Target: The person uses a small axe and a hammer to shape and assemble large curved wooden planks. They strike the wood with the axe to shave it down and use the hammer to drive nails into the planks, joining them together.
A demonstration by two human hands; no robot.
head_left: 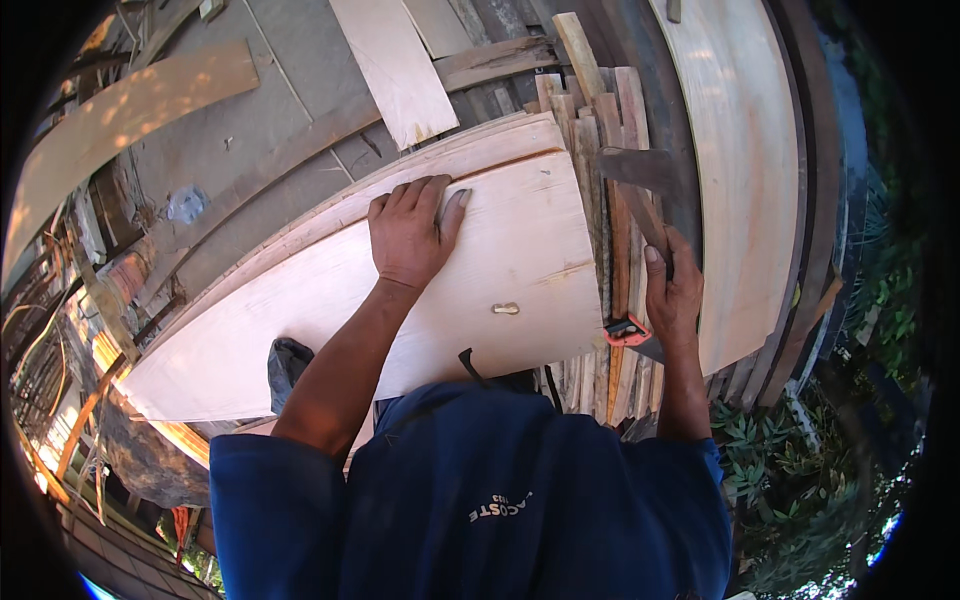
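A broad pale wooden board (480, 260) lies in front of me, its right end cut straight. My left hand (410, 225) is at its far edge, fingers bent over the edge and thumb resting on top. To the right of the board, my right hand (675, 285) is closed around the wooden handle of a hatchet (640, 170). Its dark, flat head is raised above a row of narrow wood strips (615, 125). Below that hand, a handsaw (628, 331) with an orange-red and black handle lies on the strips, its blade partly hidden by my wrist.
Another long pale board (745, 170) lies at the right, beside dark planks. A pale plank (395, 75) is at the far side, and a curved thin sheet (130, 115) at the far left. A dark cloth-like thing (288, 372) touches the board's near edge. Plants (790, 490) grow at lower right.
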